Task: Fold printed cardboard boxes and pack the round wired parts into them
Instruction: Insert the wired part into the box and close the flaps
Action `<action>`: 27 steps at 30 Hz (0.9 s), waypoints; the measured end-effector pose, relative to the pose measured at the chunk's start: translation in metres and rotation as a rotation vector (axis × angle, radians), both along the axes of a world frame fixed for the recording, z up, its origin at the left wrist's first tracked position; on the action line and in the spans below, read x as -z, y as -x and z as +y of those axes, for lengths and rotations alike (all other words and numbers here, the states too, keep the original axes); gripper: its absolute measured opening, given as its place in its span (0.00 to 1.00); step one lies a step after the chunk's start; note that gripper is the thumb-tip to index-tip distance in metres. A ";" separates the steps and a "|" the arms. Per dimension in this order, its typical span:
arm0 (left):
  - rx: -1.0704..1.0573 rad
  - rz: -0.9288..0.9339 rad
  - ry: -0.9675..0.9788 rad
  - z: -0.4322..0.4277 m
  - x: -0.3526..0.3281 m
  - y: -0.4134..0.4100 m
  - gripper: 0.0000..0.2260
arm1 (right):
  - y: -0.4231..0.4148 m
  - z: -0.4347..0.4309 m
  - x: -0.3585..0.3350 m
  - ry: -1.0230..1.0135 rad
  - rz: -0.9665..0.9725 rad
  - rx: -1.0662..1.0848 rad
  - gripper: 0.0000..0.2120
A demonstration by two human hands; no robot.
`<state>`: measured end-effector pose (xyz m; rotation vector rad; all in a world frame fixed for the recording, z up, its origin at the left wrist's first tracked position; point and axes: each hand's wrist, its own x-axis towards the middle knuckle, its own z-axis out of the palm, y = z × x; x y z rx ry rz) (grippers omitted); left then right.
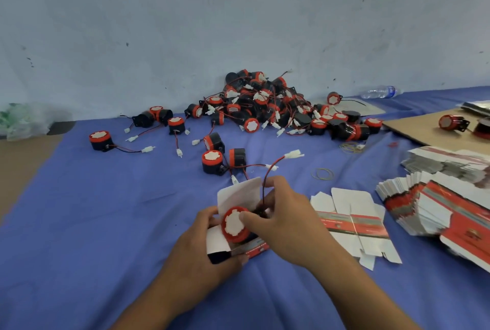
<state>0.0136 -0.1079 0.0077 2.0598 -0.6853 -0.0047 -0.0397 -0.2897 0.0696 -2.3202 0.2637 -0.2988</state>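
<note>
Head view: left hand (201, 247) grips the box (238, 191), right hand (286, 226) pinches the round part (234, 223) at its opening.

A pale wall (159, 24), scuffed and flecked with dark specks, rises behind a blue cloth (106, 223) spread flat. A brown surface (21, 165) shows at its left edge.

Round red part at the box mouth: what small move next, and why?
Probably the right hand pushes the round part deeper into the box the left hand holds, then tucks in the wire: the part sits half out, wire sticking up.
</note>
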 end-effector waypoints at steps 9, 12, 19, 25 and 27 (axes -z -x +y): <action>0.024 -0.134 0.017 0.000 0.002 0.005 0.29 | 0.004 0.004 0.014 0.744 -0.168 -0.125 0.36; 0.084 -0.211 -0.005 0.000 -0.002 0.005 0.26 | 0.003 0.001 0.011 0.761 -0.161 -0.161 0.40; 0.082 -0.188 -0.019 0.000 0.000 0.004 0.28 | -0.002 -0.004 0.010 0.272 -0.323 -0.184 0.21; 0.083 -0.187 0.007 0.000 -0.002 0.004 0.29 | -0.006 -0.012 0.008 -0.051 -0.106 -0.022 0.14; 0.078 -0.179 0.015 0.000 -0.003 0.004 0.31 | -0.005 -0.014 0.005 -0.143 -0.020 -0.017 0.13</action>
